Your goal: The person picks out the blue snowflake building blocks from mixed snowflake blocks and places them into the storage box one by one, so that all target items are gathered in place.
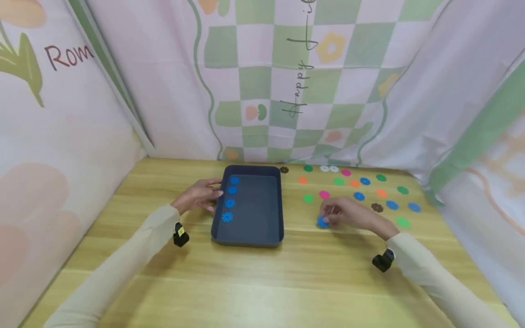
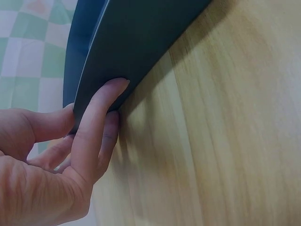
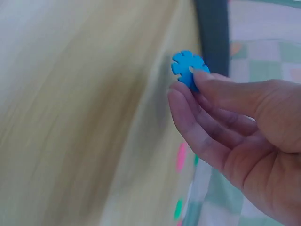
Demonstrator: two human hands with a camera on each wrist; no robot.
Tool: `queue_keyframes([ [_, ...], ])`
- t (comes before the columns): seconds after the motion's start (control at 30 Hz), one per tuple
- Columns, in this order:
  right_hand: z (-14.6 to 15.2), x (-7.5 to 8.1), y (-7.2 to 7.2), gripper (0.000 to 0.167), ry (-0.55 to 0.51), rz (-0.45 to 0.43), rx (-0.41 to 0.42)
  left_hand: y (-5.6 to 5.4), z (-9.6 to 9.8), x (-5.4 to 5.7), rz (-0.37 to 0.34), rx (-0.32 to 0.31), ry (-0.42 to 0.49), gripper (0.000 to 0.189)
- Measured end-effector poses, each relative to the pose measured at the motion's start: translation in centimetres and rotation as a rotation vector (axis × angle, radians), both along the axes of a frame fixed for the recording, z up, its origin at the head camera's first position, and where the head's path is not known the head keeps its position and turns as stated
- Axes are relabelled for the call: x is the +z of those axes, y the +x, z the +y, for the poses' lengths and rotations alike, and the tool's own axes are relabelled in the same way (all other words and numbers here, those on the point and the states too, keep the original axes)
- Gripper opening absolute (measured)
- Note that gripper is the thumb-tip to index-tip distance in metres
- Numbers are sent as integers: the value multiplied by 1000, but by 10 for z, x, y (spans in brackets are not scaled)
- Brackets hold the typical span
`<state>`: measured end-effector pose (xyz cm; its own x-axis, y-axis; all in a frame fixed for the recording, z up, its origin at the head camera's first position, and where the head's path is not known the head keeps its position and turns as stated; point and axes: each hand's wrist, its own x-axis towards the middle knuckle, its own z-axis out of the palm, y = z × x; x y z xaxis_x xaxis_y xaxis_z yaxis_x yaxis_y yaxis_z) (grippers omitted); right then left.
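Observation:
My left hand (image 1: 201, 195) is at the left side of a dark grey rectangular tray (image 1: 258, 239). In the left wrist view, fingers (image 2: 89, 127) press on the tray's outer wall (image 2: 136, 42), with another digit at its rim. Inside the tray, several blue flower-shaped discs (image 1: 229, 203) form a column along the left side. To the right of the tray, my right hand (image 1: 348, 213) pinches a blue notched disc (image 3: 186, 66) between thumb and fingers, low over the table.
Several loose flower discs, among them a pink one (image 1: 324, 194), a brown one (image 1: 377, 207) and a light green one (image 1: 403, 222), are scattered over the right back of the wooden table (image 1: 262, 287). Behind the table hangs a checked curtain (image 1: 287, 91).

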<state>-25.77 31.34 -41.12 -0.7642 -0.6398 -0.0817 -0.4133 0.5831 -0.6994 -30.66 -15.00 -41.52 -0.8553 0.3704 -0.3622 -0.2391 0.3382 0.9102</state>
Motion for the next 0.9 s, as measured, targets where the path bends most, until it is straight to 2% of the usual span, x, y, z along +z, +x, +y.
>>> queue_keyframes([
  [0.23, -53, 21, -5, 11, -127, -48, -97, 0, -2, 2, 1, 8, -11, 66],
  [0.33, -77, 25, -12, 12, -195, -65, -132, 0, -1, 0, 1, 3, -3, 66],
  [0.43, -102, 25, -19, 13, -251, -106, -131, -1, 0, -1, 1, 10, 2, 66],
  [0.6, -142, 18, -24, 14, -286, -285, -105, 0, 1, -1, -2, 9, 14, 66],
  [0.73, -168, 13, -26, 14, -280, -399, -106, 0, 2, 0, -2, 7, 25, 66],
  [0.9, -202, 8, -24, 11, -244, -474, -115, -1, 0, -1, -7, 21, 28, 65],
])
